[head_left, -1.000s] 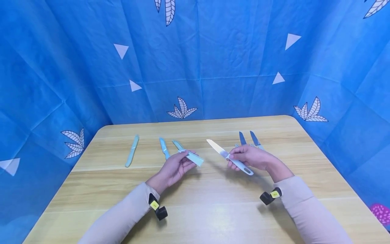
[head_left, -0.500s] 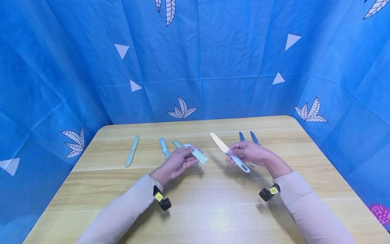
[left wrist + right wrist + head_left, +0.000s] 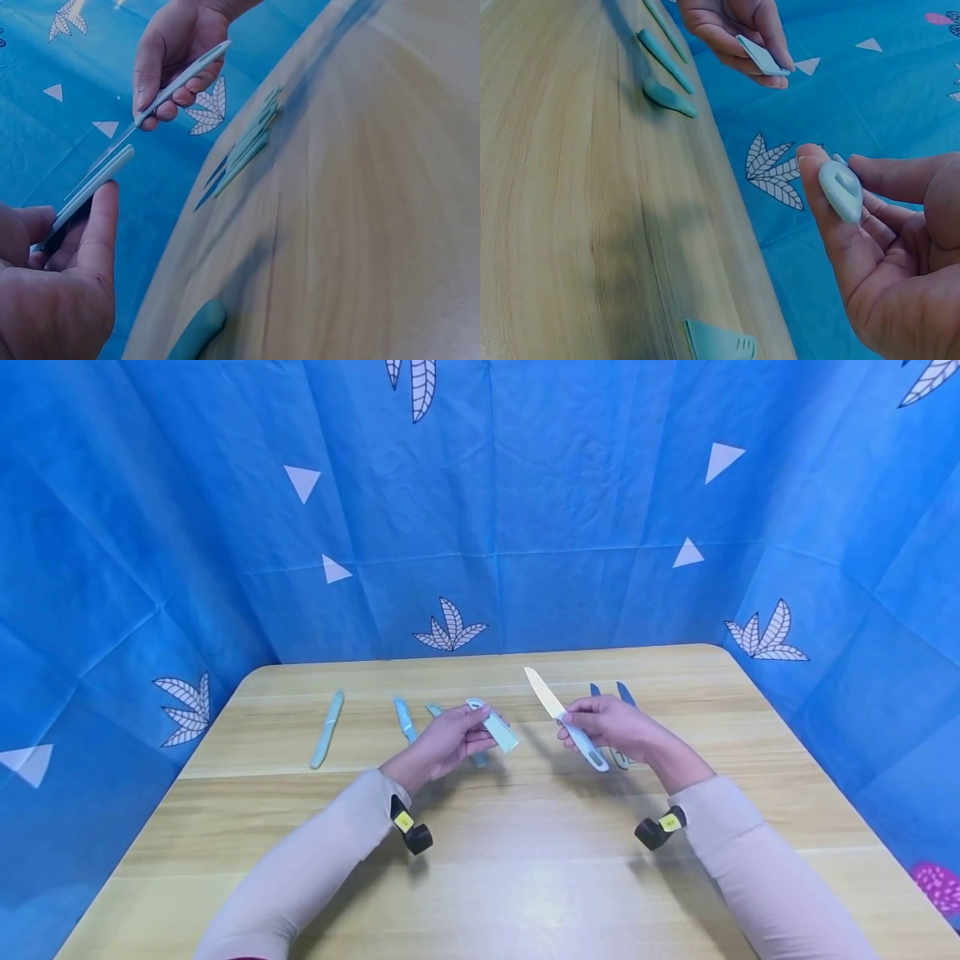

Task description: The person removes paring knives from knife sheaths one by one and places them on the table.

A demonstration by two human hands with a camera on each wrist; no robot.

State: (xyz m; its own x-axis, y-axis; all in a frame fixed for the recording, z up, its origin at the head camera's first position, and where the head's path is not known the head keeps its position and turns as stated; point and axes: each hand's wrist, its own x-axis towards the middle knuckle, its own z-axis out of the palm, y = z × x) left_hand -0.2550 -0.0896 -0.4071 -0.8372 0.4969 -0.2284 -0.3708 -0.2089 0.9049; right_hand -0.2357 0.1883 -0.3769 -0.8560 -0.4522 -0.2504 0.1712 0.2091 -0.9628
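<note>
"Fingers [image 3: 99, 236], L hand [image 3: 448, 742]: were clamped on 1 sheath [image 3: 499, 732], flat, pale blue-grn, held above table [image 3: 525, 868], L of centre."

"And R hand [image 3: 615, 727]: what did it hold?"

"1 knife [image 3: 581, 743], pale blue handle, hole nr butt. Thumb & fingers were pinched round handle. Blade [image 3: 541, 688] was bare, tip up & away fr. person. Also held above table."

"Did knife & sheath touch?"

"Apart, approx. side by side in head view; sheath was to L."

"What lay on L side of table?"

"3 slim blue-grn knife-shaped items: outer one [image 3: 327, 731], middle one [image 3: 405, 720], inner one [image 3: 434, 709]. Last was partly hidden behind L hand. Sheathed or not: couldn't tell."

"R side?"

"2 dark blades [image 3: 626, 693] lay partly behind R hand. 1 flat slotted piece [image 3: 720, 343], pale grn, lay on table too, cropped in R wrist view."

"Sundries?"

"2 blk wrist cams w/ yellow labels: L cam [image 3: 417, 839], R cam [image 3: 649, 834]. Blue cloth [image 3: 480, 510] w/ wht leaf & triangle prints hung behind table."
</note>
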